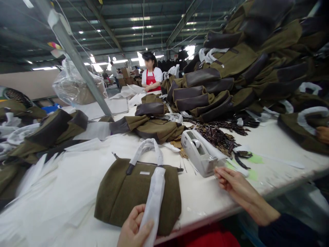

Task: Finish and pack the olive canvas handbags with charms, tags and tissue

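An olive-green handbag (115, 192) with dark leather tabs stands before me on the white table. One of its handles (149, 144) is wrapped in white material and arches up from the top. My left hand (136, 224) grips the lower end of a white wrapping strip (155, 192), which hangs down over the bag's front. To the right, my right hand (232, 183) has its fingers pinched together at the cutting end of a grey tape dispenser (199, 154). The clear tape at those fingertips is hard to make out.
White sheets (64, 178) spread over the left of the table. Olive bags (218, 82) are piled high at the right. Dark straps (218, 135) lie behind the dispenser. A metal post (79, 61) rises at left. A co-worker (152, 77) in a red apron stands beyond.
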Motion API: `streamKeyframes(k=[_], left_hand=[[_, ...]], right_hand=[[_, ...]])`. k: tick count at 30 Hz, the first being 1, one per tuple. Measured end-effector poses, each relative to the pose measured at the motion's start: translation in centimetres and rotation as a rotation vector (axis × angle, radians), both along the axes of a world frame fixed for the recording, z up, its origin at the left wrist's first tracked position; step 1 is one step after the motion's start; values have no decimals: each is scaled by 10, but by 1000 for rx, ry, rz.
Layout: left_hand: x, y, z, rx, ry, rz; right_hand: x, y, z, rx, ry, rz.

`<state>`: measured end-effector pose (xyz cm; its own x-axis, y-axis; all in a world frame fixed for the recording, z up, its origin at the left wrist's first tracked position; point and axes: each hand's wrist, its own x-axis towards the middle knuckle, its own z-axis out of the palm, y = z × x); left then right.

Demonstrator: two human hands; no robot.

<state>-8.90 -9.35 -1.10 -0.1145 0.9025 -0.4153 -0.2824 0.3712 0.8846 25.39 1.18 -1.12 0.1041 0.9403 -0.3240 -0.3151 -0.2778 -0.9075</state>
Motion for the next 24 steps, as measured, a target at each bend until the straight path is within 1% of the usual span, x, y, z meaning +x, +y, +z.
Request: streamKeyframes(k=[3,5,6,8,9,11,13,15,17,21,24], left_hand=[[2,-2,1,16,-41,26],[4,-3,1,31,-59,47],[5,-3,2,38,-65,55],[6,-4,3,41,-77,64],[6,-5,4,41,-79,62],[6,-5,6,40,-81,51],[6,-6,7,52,-80,33],[5,-6,7,77,-86,19],[4,-6,6,103,-101,11],[2,-5,3,119,-130,16],[2,-5,2,124,-145,26]], right_hand=[[-8,0,-3,-76,111,5],[-21,-7,3,-133,174,54],[-31,-13,8,-152,200,103],[-57,-27,21,-159,235,250],[-73,-33,28,-144,232,355],[-107,-42,40,-109,199,549],[-136,-46,46,-49,123,689],[-156,-46,45,-7,24,774],[-167,-45,38,-7,-68,814],[-171,-44,23,-26,-170,822],[-171,-44,17,-28,-208,823]])
